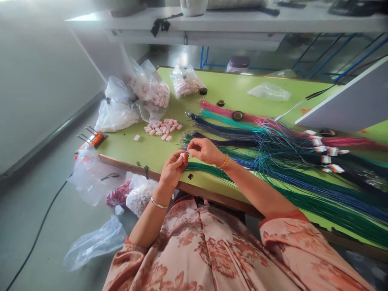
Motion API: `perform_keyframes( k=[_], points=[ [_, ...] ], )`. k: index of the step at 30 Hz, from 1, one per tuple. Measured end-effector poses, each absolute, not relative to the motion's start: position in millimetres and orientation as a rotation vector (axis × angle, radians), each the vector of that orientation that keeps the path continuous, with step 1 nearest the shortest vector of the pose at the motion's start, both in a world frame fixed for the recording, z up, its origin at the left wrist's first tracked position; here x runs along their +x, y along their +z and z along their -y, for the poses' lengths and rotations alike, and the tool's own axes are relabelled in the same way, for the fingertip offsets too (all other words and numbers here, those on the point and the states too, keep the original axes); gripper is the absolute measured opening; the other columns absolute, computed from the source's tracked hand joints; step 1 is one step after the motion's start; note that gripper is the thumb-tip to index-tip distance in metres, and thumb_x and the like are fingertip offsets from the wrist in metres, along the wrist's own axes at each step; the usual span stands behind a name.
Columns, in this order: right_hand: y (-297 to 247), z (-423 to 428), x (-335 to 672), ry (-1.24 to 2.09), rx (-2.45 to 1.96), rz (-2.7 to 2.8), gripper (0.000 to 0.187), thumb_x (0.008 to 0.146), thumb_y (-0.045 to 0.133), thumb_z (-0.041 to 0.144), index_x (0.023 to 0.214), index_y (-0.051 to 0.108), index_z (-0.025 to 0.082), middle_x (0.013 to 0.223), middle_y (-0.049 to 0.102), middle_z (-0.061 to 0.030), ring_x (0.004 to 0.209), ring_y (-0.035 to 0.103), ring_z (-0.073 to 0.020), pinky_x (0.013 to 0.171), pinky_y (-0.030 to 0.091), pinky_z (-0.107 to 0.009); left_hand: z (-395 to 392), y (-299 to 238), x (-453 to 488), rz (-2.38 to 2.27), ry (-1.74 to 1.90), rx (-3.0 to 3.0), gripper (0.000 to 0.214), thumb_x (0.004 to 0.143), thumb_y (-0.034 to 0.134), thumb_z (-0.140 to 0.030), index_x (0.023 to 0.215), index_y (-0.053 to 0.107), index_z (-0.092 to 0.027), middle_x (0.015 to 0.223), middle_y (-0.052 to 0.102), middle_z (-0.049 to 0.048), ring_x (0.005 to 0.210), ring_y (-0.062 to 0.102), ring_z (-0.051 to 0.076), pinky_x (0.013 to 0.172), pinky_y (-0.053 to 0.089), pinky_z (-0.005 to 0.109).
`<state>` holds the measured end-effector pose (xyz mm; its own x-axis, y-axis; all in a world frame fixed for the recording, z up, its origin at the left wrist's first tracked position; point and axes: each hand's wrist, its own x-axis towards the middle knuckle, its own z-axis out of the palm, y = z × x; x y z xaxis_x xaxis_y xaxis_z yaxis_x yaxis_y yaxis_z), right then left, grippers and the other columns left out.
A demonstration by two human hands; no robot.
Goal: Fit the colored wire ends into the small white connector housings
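Observation:
Between the fingers of my left hand (172,170) is a small white and orange connector housing (183,157). My right hand (206,151) is closed in a pinch right beside it, at the tip of what looks like a thin wire; the fingertips cover most of it. Bundles of wires lie to the right: pink (218,110), dark blue (221,128) and green (209,168), with their metal-tipped ends toward my hands. Beyond my left hand is a loose pile of white and pink connector housings (163,128), and a single housing (137,138) lies apart from it.
Clear bags of housings (151,93) stand at the table's back left. Black tape rolls (237,116) sit near the pink wires. Finished-looking wired connectors (326,150) rest atop the bundles at right. An orange tool with metal prongs (96,139) is at the left corner. Plastic bags (95,242) lie below.

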<state>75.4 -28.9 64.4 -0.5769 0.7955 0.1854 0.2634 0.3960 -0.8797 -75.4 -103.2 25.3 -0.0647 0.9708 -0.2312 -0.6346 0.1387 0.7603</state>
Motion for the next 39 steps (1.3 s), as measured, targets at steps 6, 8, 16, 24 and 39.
perform_keyframes(
  k=[6, 8, 16, 24, 39],
  points=[
    [61.8, 53.6, 90.3, 1.025, -0.978, 2.014, 0.009, 0.073, 0.058, 0.024, 0.071, 0.059, 0.015, 0.06, 0.055, 0.0022, 0.055, 0.042, -0.008, 0.052, 0.033, -0.021, 99.0, 31.7, -66.6, -0.815, 1.365, 0.422, 0.024, 0.07, 0.077, -0.018, 0.092, 0.068, -0.016, 0.08, 0.063, 0.0008, 0.067, 0.057, 0.006, 0.066, 0.048, 0.017],
    [60.8, 57.5, 92.9, 0.949, -0.988, 2.014, 0.008, 0.073, 0.058, 0.023, 0.07, 0.058, 0.016, 0.06, 0.054, 0.0023, 0.054, 0.04, -0.008, 0.052, 0.032, -0.022, 98.1, 32.0, -63.4, -0.811, 1.345, 0.417, 0.022, 0.071, 0.076, -0.017, 0.092, 0.068, -0.016, 0.08, 0.063, 0.0008, 0.068, 0.058, 0.006, 0.067, 0.049, 0.017],
    [63.9, 62.1, 97.5, 0.743, -1.007, 2.096, 0.005, 0.073, 0.055, 0.019, 0.069, 0.056, 0.018, 0.063, 0.054, 0.0018, 0.056, 0.041, -0.009, 0.056, 0.034, -0.023, 95.9, 29.9, -57.1, -0.841, 1.335, 0.465, 0.023, 0.071, 0.077, -0.022, 0.091, 0.068, -0.017, 0.082, 0.065, 0.0015, 0.067, 0.058, 0.007, 0.068, 0.049, 0.02],
    [62.1, 63.3, 99.1, 0.665, -0.996, 2.124, 0.005, 0.074, 0.055, 0.018, 0.069, 0.054, 0.018, 0.064, 0.054, 0.0008, 0.057, 0.042, -0.0098, 0.057, 0.034, -0.023, 96.4, 33.1, -54.0, -0.857, 1.352, 0.472, 0.026, 0.067, 0.08, -0.024, 0.09, 0.07, -0.016, 0.079, 0.065, 0.0015, 0.067, 0.057, 0.008, 0.067, 0.049, 0.021],
    [48.3, 63.2, 96.2, 0.763, -0.933, 2.074, 0.009, 0.08, 0.055, 0.022, 0.072, 0.055, 0.018, 0.069, 0.06, -0.0013, 0.06, 0.048, -0.0109, 0.06, 0.037, -0.023, 97.9, 34.8, -49.4, -0.977, 1.421, 0.567, 0.034, 0.058, 0.086, -0.03, 0.084, 0.068, -0.015, 0.075, 0.067, 0.0001, 0.062, 0.056, 0.006, 0.063, 0.045, 0.021]
  ],
)
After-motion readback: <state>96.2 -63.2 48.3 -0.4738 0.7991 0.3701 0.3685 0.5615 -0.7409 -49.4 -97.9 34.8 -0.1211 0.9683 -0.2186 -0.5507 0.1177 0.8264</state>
